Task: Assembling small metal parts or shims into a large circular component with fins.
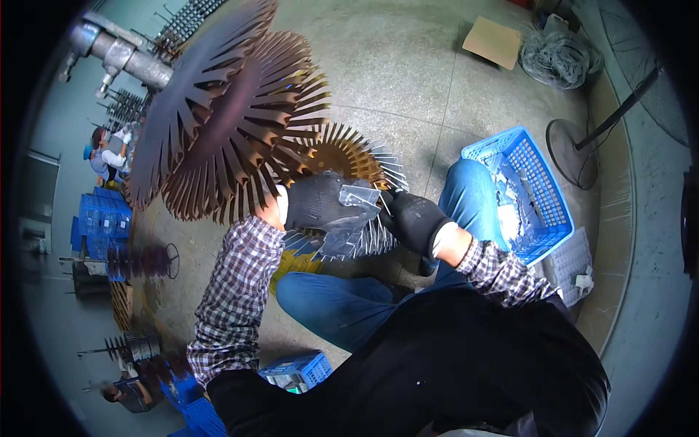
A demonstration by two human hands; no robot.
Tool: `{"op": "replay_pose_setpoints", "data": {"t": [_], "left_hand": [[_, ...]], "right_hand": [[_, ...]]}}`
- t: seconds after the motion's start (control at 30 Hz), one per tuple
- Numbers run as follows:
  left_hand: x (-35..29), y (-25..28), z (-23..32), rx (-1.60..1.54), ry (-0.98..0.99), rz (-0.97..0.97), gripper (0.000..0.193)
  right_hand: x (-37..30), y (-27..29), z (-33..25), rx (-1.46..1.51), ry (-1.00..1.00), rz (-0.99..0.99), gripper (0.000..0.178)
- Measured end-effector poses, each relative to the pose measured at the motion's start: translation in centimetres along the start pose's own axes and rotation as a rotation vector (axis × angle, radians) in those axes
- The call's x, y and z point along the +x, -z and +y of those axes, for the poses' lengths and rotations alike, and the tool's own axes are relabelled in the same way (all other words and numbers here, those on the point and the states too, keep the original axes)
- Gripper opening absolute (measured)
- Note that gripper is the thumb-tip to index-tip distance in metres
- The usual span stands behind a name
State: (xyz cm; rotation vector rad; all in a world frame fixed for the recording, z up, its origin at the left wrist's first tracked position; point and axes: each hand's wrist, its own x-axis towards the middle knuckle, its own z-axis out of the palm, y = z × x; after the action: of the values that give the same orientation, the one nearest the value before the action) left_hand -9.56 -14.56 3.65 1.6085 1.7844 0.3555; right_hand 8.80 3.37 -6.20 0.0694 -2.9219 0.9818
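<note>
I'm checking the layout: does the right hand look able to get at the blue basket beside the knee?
Probably yes: the blue basket stands open-topped, right of the right hand, though the knee lies partly between.

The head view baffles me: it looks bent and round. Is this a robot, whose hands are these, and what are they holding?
There is no robot here. A wide fisheye camera on a person's head looks down, which bends straight edges. The two hands in dark gloves are the wearer's own: the left hand and the right hand. A grey metal plate with holes shows at the left fingers; how firmly it is held is hard to tell. Large dark slotted discs rise just beyond. On the floor, by the wearer's right leg, a blue basket holds flat, pale pieces.
</note>
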Motion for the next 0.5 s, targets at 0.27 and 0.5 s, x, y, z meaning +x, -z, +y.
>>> {"op": "replay_pose_setpoints", "data": {"t": [0.27, 0.5], "left_hand": [[-2.2, -1.1, 0.0, -0.271, 0.240, 0.243, 0.040], [-2.3, -0.9, 2.4, -0.540, 0.093, 0.408, 0.041]], "right_hand": [[-2.6, 3.0, 2.4, 0.250, 0.098, -0.038, 0.053], [-1.7, 8.3, -1.4, 0.800, -0.078, -0.033, 0.062]]}}
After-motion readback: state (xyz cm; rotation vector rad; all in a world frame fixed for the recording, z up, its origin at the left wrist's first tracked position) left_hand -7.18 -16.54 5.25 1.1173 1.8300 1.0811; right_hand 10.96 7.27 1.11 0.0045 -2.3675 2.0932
